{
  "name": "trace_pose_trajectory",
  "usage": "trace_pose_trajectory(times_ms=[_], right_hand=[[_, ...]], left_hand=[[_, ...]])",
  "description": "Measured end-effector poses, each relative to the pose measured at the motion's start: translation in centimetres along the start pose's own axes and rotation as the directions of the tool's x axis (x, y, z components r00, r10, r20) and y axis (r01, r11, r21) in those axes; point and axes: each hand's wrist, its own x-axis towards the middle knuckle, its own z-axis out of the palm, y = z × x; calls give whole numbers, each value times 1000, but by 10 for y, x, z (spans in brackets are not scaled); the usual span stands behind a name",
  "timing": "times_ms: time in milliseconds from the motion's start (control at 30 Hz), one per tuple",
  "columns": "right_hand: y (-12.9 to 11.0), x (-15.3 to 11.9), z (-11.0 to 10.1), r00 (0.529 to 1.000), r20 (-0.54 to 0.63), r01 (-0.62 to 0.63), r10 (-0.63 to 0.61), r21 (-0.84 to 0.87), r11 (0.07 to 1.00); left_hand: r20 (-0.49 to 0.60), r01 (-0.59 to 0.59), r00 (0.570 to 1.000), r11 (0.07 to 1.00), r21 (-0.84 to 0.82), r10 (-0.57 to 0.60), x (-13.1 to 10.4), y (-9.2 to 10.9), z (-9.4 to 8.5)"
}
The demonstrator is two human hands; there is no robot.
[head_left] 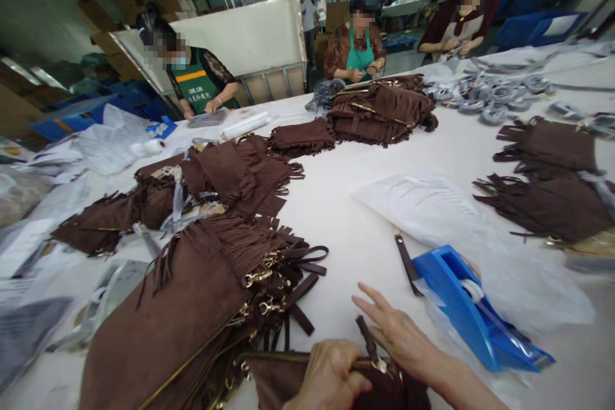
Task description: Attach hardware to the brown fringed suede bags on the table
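At the bottom of the view lies a brown bag (278, 379) with a gold zipper along its top edge. My left hand (331, 375) is closed around that zipper edge. My right hand (401, 336) has its fingers stretched out, beside a short brown wrist strap (368, 337) with a metal clasp at the bag's corner. A large stack of brown fringed bags (177, 307) with gold clasps and straps lies just left of the bag. To the right of my right hand rests a blue tape dispenser (473, 314), with a loose brown strap (406, 262) against it.
White plastic bags (432, 211) spread behind the dispenser. More fringed brown bags (552, 205) lie at right, and piles (379, 109) stand further back. A grey tape dispenser (108, 298) is at left. Wrapped straps (500, 93) lie far right. Several people work across the table.
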Motion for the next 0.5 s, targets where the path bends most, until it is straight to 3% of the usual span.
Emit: trace_pose_trajectory(times_ms=[100,200,267,367,433,500], right_hand=[[9,-13,-1,977,-134,-152,164,98,983],[8,-27,3,989,-30,-135,144,189,973],[5,-30,15,990,-39,-126,136,201,971],[1,-27,32,981,-86,-150,173,225,963],[0,-21,32,987,-16,-152,161,253,956],[1,-12,19,989,113,-121,92,294,948]], left_hand=[[-97,85,990,985,-147,-99,0,-5,-8],[-110,135,980,957,-258,-168,0,-9,-13],[-120,153,974,952,-266,-190,1,-9,-14],[-98,54,992,975,-214,-76,4,-6,-11],[-37,-46,998,989,-143,41,7,-4,-8],[-8,-103,995,990,-98,103,12,-4,-5]])
